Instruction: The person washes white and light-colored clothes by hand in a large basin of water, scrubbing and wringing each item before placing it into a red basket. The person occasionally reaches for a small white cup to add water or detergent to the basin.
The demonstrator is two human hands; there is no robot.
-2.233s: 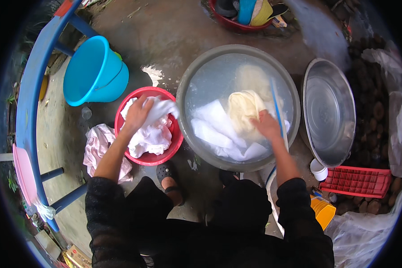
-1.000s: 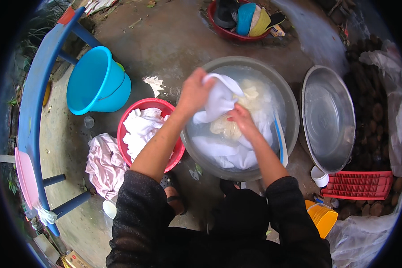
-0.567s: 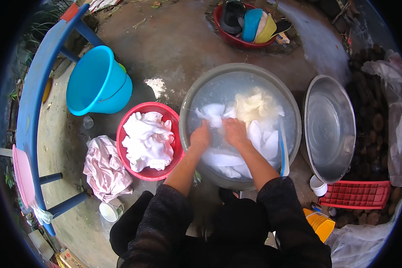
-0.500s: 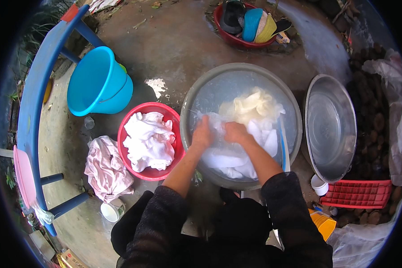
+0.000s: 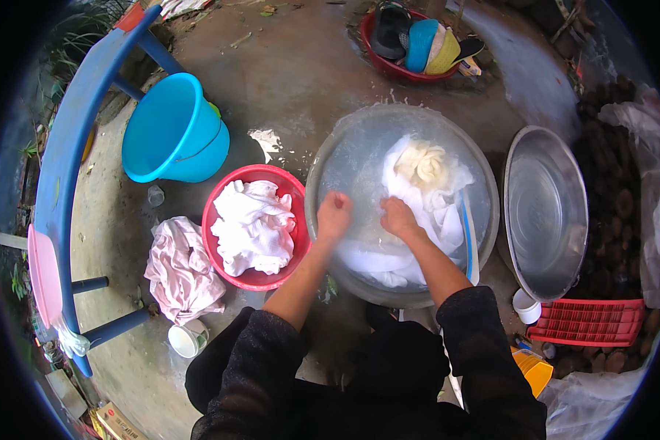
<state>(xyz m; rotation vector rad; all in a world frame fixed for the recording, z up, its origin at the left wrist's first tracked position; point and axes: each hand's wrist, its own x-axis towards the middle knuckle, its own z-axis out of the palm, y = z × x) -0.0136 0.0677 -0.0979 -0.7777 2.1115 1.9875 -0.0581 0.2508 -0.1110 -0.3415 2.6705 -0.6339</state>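
A wide grey basin (image 5: 314, 183) of cloudy water stands before me, with white cloth (image 5: 447, 224) soaking on its right side. Sheer, cream-tinged fabric (image 5: 424, 165) lies bunched on top toward the far side. Over the basin's left half, my left hand (image 5: 334, 215) is closed, its edge slightly blurred. My right hand (image 5: 399, 218) is curled shut beside the white cloth, near the basin's middle. A hazy, see-through stretch of the sheer cloth seems to run between the two fists. A ribbed washboard with a blue stripe (image 5: 469, 235) leans inside the right rim.
Left of the basin sit a red basin (image 5: 211, 249) of white laundry, pale pink cloth (image 5: 183, 271), a white cup (image 5: 188, 339) and a turquoise bucket (image 5: 154, 136). A blue bench (image 5: 62, 154) borders the left. On the right are a metal tub (image 5: 541, 213) and red crate (image 5: 587, 323).
The sheer fabric bunched between my hands has spread out and thinned. The cream-tinged bundle has shifted to the right, and my hands now sit slightly farther apart.
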